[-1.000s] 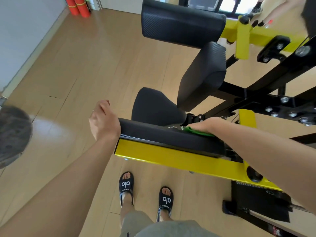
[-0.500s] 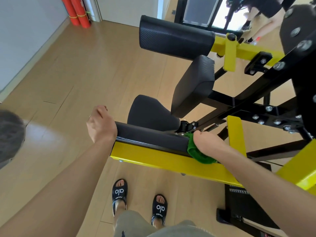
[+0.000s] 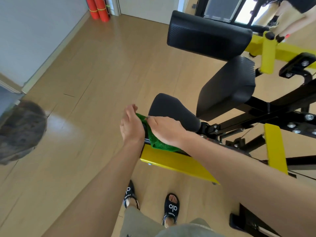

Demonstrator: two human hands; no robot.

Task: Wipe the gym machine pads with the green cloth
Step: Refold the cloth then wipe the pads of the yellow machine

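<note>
Wiping, both hands (image 3: 148, 129) now meet on the green cloth (image 3: 158, 142).

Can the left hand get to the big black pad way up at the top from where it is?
Probably yes, but only with a long stretch. The left hand is at the low pad's end by the green cloth, and open air lies between it and the top pad.

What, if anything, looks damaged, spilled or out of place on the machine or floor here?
Nothing stands out. The black pads look intact, the wooden floor shows only glare, and the green cloth lies on the near pad's end under the right hand, beside the left hand.
</note>
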